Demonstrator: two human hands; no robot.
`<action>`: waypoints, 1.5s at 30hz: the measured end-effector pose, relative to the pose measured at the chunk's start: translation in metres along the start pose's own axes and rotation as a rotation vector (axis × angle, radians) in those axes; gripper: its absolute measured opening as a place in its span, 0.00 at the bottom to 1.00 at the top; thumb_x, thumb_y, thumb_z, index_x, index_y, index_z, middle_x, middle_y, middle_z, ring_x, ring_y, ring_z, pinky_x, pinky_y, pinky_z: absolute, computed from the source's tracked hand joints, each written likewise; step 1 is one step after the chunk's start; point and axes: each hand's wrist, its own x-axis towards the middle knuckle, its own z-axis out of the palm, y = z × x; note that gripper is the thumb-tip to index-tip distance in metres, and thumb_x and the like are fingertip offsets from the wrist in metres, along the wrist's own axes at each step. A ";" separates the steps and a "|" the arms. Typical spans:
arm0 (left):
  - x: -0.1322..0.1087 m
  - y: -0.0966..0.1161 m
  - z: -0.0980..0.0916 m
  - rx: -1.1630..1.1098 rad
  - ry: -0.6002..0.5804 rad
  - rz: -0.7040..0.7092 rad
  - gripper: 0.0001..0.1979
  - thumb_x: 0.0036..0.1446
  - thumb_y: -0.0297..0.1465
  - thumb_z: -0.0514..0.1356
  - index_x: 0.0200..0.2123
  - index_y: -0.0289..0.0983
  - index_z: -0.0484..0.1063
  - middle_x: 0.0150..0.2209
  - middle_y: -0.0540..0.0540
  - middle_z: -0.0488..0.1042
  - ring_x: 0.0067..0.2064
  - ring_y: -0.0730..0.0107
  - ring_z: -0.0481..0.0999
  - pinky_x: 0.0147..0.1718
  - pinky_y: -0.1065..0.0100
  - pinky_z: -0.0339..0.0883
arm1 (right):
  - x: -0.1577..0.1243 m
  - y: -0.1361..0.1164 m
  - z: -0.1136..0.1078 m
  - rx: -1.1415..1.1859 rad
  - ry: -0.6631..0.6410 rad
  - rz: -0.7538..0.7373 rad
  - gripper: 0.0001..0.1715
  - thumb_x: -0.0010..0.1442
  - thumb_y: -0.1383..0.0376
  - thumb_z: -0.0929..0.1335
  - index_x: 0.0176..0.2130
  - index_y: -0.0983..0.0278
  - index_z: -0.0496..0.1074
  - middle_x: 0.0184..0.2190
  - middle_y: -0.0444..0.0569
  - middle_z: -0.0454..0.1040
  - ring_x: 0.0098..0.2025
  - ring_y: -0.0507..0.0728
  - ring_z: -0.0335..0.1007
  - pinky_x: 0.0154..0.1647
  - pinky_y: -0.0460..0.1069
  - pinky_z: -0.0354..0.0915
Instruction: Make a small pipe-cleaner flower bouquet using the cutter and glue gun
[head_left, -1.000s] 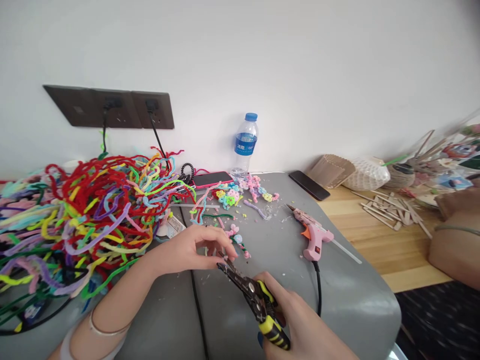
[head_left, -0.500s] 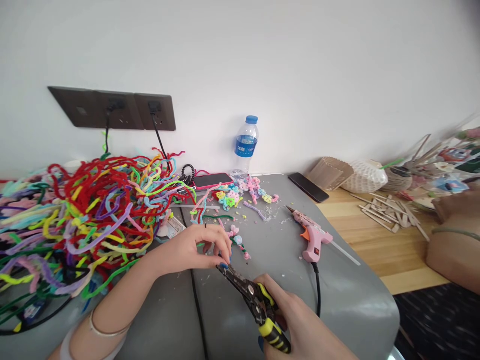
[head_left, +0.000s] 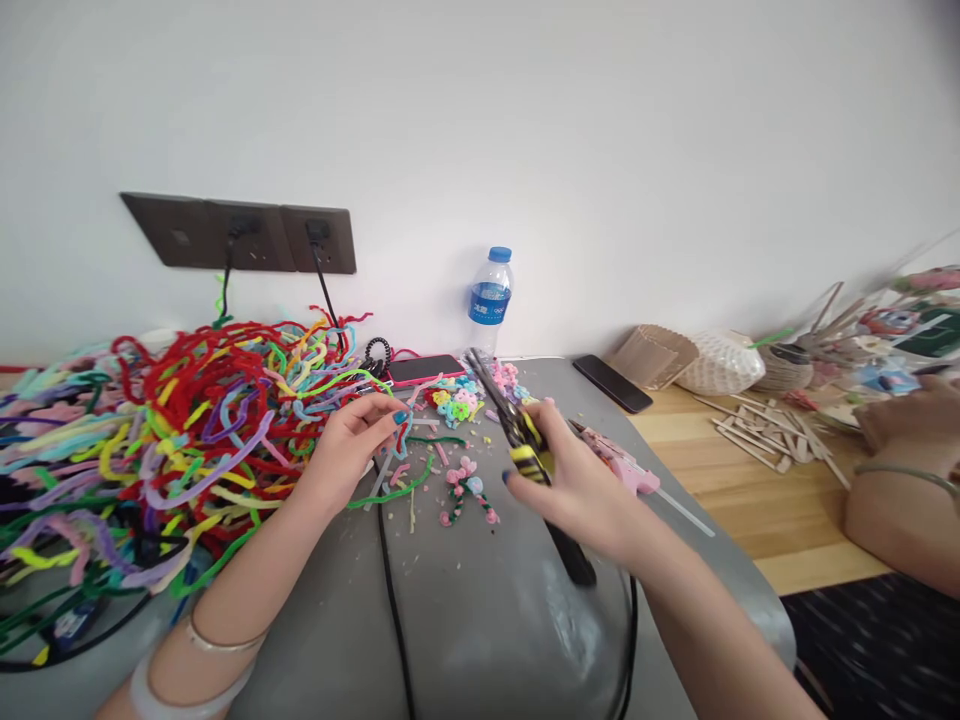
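Observation:
My right hand (head_left: 574,470) is closed around wire-stripper pliers (head_left: 501,395) with dark jaws and yellow-and-black handles. Their jaws point away from me, over the small pipe-cleaner pieces near the bottle. At the edge of the pipe-cleaner heap (head_left: 210,410), my left hand (head_left: 360,440) is closed in a pinch; what its fingertips hold, if anything, is too small to make out. A green pipe cleaner (head_left: 401,492) lies just below that hand. Between my hands, a small pink, blue and green pipe-cleaner flower piece (head_left: 466,485) rests on the grey table (head_left: 487,620).
A pink glue gun (head_left: 630,475) lies partly behind my right hand, its black cord running toward me. Farther back are a water bottle (head_left: 491,300), a pink-edged phone (head_left: 427,369) and a black phone (head_left: 613,383). Wooden sticks (head_left: 772,435) and another person's arm (head_left: 900,490) are at right.
My right hand has carried the pliers away from me, toward the bottle. My left hand has drawn back left and upward to the heap, leaving the flower piece uncovered.

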 end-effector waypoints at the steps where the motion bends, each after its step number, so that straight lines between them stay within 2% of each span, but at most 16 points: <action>1: 0.000 0.000 0.001 0.005 -0.008 -0.001 0.11 0.49 0.37 0.68 0.33 0.38 0.77 0.24 0.52 0.68 0.25 0.76 0.67 0.24 0.75 0.59 | 0.016 0.002 -0.001 -0.097 0.021 -0.042 0.20 0.52 0.64 0.66 0.44 0.60 0.58 0.31 0.43 0.66 0.31 0.56 0.63 0.31 0.48 0.60; 3: -0.001 -0.002 0.003 0.034 -0.034 0.011 0.10 0.49 0.37 0.68 0.33 0.38 0.77 0.24 0.53 0.68 0.25 0.76 0.67 0.24 0.75 0.59 | 0.047 0.008 0.002 -0.302 0.055 -0.145 0.20 0.50 0.63 0.68 0.43 0.62 0.62 0.39 0.50 0.67 0.40 0.60 0.65 0.39 0.52 0.62; 6: -0.001 -0.006 0.004 0.114 -0.093 0.046 0.08 0.51 0.36 0.66 0.33 0.37 0.77 0.26 0.52 0.69 0.26 0.76 0.66 0.25 0.75 0.61 | 0.084 0.022 0.016 -0.521 0.098 -0.183 0.24 0.49 0.64 0.71 0.45 0.65 0.65 0.47 0.58 0.66 0.48 0.66 0.65 0.47 0.55 0.63; 9: -0.002 -0.008 0.005 0.206 -0.152 0.079 0.07 0.52 0.34 0.64 0.33 0.37 0.76 0.30 0.50 0.72 0.29 0.75 0.68 0.27 0.74 0.63 | 0.105 0.031 0.031 -0.639 0.125 -0.213 0.26 0.49 0.64 0.72 0.48 0.68 0.67 0.48 0.60 0.67 0.51 0.68 0.63 0.51 0.57 0.62; 12: -0.004 -0.005 0.007 0.283 -0.220 0.091 0.06 0.52 0.33 0.63 0.32 0.37 0.76 0.30 0.50 0.72 0.28 0.75 0.67 0.25 0.74 0.62 | 0.114 0.034 0.042 -0.661 0.140 -0.214 0.26 0.51 0.64 0.71 0.49 0.69 0.68 0.49 0.62 0.68 0.52 0.68 0.63 0.52 0.58 0.61; 15: -0.007 -0.001 0.011 0.333 -0.290 0.102 0.05 0.53 0.32 0.61 0.33 0.37 0.75 0.30 0.50 0.73 0.27 0.75 0.67 0.24 0.74 0.61 | 0.115 0.033 0.050 -0.674 0.150 -0.201 0.24 0.52 0.64 0.71 0.48 0.69 0.70 0.48 0.62 0.70 0.52 0.70 0.63 0.52 0.59 0.61; 21: -0.018 -0.002 0.022 0.549 -0.445 0.235 0.07 0.55 0.26 0.59 0.37 0.39 0.75 0.32 0.50 0.76 0.30 0.73 0.71 0.30 0.73 0.66 | 0.105 0.037 0.057 -0.666 0.172 -0.190 0.27 0.55 0.61 0.70 0.53 0.69 0.69 0.51 0.62 0.70 0.54 0.71 0.62 0.55 0.61 0.59; 23: -0.023 -0.005 0.025 0.659 -0.503 0.299 0.08 0.56 0.25 0.59 0.39 0.40 0.74 0.34 0.51 0.77 0.31 0.73 0.73 0.32 0.73 0.66 | 0.095 0.039 0.052 -0.626 0.205 -0.202 0.27 0.57 0.60 0.69 0.54 0.68 0.68 0.52 0.61 0.70 0.54 0.70 0.63 0.54 0.60 0.60; 26: -0.030 -0.013 0.032 0.777 -0.596 0.408 0.09 0.58 0.23 0.59 0.40 0.41 0.74 0.35 0.51 0.78 0.34 0.72 0.76 0.39 0.71 0.68 | 0.068 0.047 0.034 -0.458 0.366 -0.267 0.21 0.60 0.63 0.67 0.52 0.66 0.69 0.49 0.59 0.72 0.50 0.67 0.65 0.52 0.60 0.62; 28: -0.034 -0.019 0.035 0.829 -0.665 0.446 0.09 0.59 0.22 0.59 0.40 0.42 0.73 0.35 0.52 0.78 0.37 0.71 0.77 0.46 0.69 0.68 | 0.043 0.056 0.018 -0.339 0.458 -0.291 0.17 0.61 0.63 0.65 0.49 0.65 0.70 0.43 0.56 0.74 0.46 0.65 0.68 0.49 0.58 0.63; 30: -0.037 -0.025 0.037 0.854 -0.722 0.470 0.11 0.60 0.21 0.58 0.43 0.42 0.72 0.35 0.52 0.78 0.40 0.70 0.77 0.52 0.67 0.66 | 0.016 0.069 0.002 -0.233 0.518 -0.221 0.14 0.61 0.62 0.64 0.47 0.62 0.70 0.37 0.51 0.75 0.42 0.61 0.71 0.45 0.55 0.65; 33: -0.037 -0.030 0.036 0.861 -0.736 0.475 0.16 0.60 0.19 0.56 0.47 0.44 0.71 0.37 0.52 0.79 0.44 0.70 0.78 0.53 0.67 0.65 | -0.022 0.095 -0.015 -0.129 0.571 0.045 0.11 0.59 0.58 0.65 0.39 0.60 0.71 0.25 0.45 0.72 0.29 0.57 0.70 0.32 0.50 0.64; 36: -0.034 -0.029 0.034 0.862 -0.669 0.468 0.17 0.60 0.19 0.54 0.46 0.45 0.72 0.40 0.51 0.79 0.49 0.68 0.77 0.49 0.68 0.68 | -0.047 0.119 -0.022 -0.181 0.535 0.263 0.18 0.59 0.51 0.64 0.27 0.60 0.70 0.18 0.44 0.70 0.22 0.56 0.65 0.24 0.48 0.59; 40: -0.028 -0.022 0.033 0.831 -0.517 0.416 0.13 0.62 0.23 0.52 0.42 0.43 0.73 0.43 0.47 0.78 0.46 0.67 0.78 0.45 0.68 0.70 | -0.055 0.137 -0.018 -0.247 0.365 0.432 0.27 0.59 0.48 0.60 0.19 0.59 0.71 0.17 0.48 0.71 0.21 0.59 0.67 0.22 0.50 0.58; 43: -0.023 -0.021 0.031 0.823 -0.394 0.359 0.08 0.61 0.27 0.54 0.40 0.42 0.72 0.42 0.47 0.78 0.39 0.67 0.78 0.40 0.68 0.70 | -0.048 0.140 -0.015 -0.247 0.281 0.546 0.31 0.59 0.44 0.60 0.18 0.59 0.74 0.20 0.51 0.76 0.24 0.61 0.72 0.23 0.51 0.60; 45: -0.020 -0.024 0.030 0.851 -0.352 0.329 0.07 0.60 0.28 0.55 0.40 0.41 0.72 0.41 0.47 0.77 0.36 0.67 0.77 0.38 0.68 0.70 | -0.042 0.139 -0.016 -0.271 0.239 0.586 0.32 0.58 0.43 0.61 0.16 0.58 0.73 0.18 0.51 0.74 0.24 0.62 0.72 0.23 0.51 0.60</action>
